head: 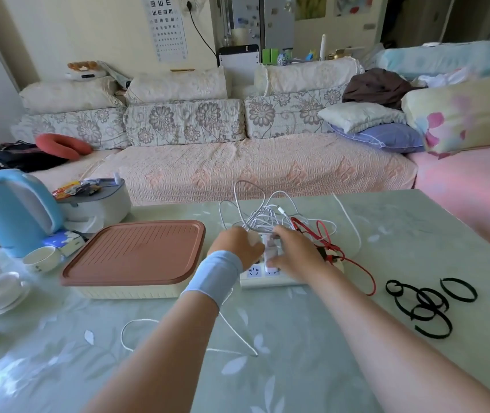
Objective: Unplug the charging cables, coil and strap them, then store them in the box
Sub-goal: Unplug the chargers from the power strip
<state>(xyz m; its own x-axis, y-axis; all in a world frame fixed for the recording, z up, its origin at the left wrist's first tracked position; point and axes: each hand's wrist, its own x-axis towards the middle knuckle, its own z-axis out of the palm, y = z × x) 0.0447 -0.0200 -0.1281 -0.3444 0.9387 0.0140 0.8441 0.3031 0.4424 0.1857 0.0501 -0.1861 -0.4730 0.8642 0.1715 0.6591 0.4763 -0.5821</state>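
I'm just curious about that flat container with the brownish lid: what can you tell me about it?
The box is shallow and rectangular with rounded corners, seemingly plastic: a cream ribbed body under a reddish-brown lid with fine grooves. The lid is on. It lies flat on the green table, left of the power strip. No hand touches it.

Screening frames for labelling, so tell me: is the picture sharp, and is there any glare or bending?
Head view: mostly sharp, though the left hand and the right hand pinching the charger look slightly soft; head view: daylight glare whitens the table at lower left; head view: the wide lens bows the sofa and table edges.
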